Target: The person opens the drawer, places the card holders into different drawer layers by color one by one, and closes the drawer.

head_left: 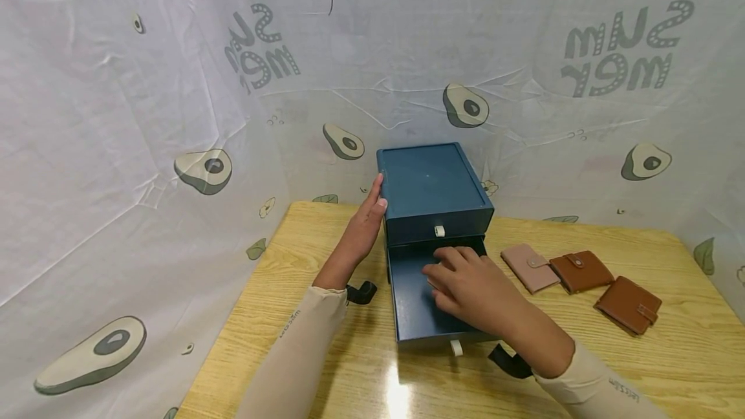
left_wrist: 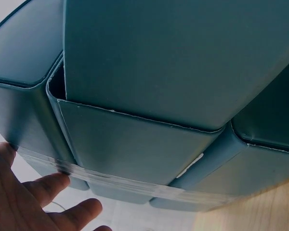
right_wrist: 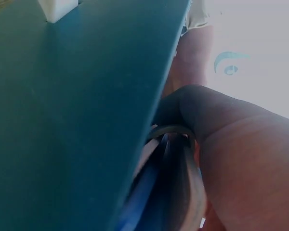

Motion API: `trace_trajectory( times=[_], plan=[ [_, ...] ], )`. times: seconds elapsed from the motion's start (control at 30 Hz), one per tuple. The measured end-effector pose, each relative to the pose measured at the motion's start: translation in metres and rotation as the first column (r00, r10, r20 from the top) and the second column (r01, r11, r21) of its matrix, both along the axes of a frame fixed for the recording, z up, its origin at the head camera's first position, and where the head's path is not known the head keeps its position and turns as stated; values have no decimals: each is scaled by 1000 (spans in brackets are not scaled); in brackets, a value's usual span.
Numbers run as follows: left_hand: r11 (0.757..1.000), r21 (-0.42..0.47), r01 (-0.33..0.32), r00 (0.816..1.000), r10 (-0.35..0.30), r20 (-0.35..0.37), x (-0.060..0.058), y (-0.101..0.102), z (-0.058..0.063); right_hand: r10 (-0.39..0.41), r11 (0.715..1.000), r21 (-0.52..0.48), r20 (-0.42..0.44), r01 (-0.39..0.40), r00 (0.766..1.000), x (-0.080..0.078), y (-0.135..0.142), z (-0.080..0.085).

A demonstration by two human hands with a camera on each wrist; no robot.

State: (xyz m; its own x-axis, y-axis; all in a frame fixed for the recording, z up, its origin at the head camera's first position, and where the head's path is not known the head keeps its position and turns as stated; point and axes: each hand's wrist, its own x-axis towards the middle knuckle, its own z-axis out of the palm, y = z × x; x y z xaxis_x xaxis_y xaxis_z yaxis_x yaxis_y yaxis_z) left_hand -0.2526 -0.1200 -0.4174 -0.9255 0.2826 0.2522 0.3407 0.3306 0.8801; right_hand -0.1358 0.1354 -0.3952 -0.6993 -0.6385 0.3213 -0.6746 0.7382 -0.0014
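Note:
A dark blue two-drawer box [head_left: 427, 180] stands on the table, its upper drawer shut and its lower drawer [head_left: 410, 302] pulled out. My left hand [head_left: 362, 228] rests against the box's left side with fingers extended. In the left wrist view, fingertips [left_wrist: 55, 185] meet the side near a strip of clear tape [left_wrist: 135, 184]. Over the lower drawer, my right hand [head_left: 474, 286] has bent fingers around a folded wallet [right_wrist: 195, 192] with pale edges, seen end-on in the right wrist view. Those fingers hide most of it from the head camera.
Right of the drawers lie a pink wallet [head_left: 528, 267], a brown wallet [head_left: 582, 270] and another brown wallet [head_left: 628, 304]. White pull tabs [head_left: 456, 348] stick out from the drawer fronts. Behind the wooden table [head_left: 279, 315] hangs a printed cloth [head_left: 372, 70].

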Motion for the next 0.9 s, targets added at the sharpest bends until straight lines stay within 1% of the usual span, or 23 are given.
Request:
trace_trajectory(
  times=[0.13, 0.37, 0.73, 0.9],
  plan=[
    [1000, -4, -2, 1000, 2, -3, -1, 0, -1, 2, 1000, 11, -3, -2, 1000, 0, -3, 0],
    [1000, -2, 0, 1000, 0, -13, -2, 0, -2, 3, 1000, 17, 21, -3, 1000, -2, -8, -2],
    [1000, 0, -8, 1000, 8, -11, -2, 0, -2, 12, 999, 51, 2, -12, 1000, -1, -12, 1],
    [1000, -5, -10, 1000, 9, -10, -2, 0, -2, 7, 999, 43, 4, -7, 1000, -1, -10, 0]
  ],
)
